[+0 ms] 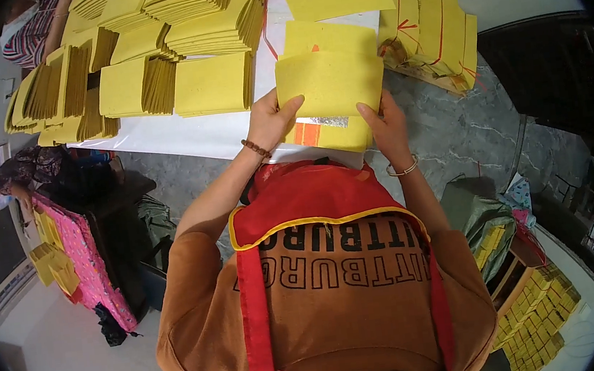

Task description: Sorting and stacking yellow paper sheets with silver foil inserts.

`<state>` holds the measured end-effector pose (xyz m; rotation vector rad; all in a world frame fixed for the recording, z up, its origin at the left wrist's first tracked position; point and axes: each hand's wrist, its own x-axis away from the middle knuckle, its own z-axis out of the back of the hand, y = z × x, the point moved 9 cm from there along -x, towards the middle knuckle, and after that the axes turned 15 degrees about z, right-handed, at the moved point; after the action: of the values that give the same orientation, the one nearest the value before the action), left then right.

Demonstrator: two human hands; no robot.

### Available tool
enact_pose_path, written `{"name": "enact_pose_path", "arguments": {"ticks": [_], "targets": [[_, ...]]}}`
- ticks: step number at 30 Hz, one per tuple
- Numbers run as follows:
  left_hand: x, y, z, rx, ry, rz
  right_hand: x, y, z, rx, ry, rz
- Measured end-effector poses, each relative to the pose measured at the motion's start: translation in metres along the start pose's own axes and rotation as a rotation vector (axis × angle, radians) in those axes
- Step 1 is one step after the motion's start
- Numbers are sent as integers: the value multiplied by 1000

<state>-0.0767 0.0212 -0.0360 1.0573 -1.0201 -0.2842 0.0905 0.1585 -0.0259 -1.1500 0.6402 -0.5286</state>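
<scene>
The left hand and right hand pinch a yellow paper sheet by its lower corners, fingers pressed to it; it lies over the worktop, long axis left-to-right, top edge pointing away.

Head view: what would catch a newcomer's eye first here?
Bright yellow everywhere: a folded yellow paper sheet held between the left hand and right hand at the centre. Behind it, fanned yellow paper stacks cover the white table, and red-tied bundles line the right.
</scene>
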Motion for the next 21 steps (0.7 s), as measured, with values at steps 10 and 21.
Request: {"name": "enact_pose_path", "arguments": {"ticks": [10, 21], "targets": [[-16, -2, 7, 21, 128, -4, 0, -1, 4, 31, 81, 5], [-24, -6, 7, 194, 40, 190, 3, 14, 3, 14, 221, -104]]}}
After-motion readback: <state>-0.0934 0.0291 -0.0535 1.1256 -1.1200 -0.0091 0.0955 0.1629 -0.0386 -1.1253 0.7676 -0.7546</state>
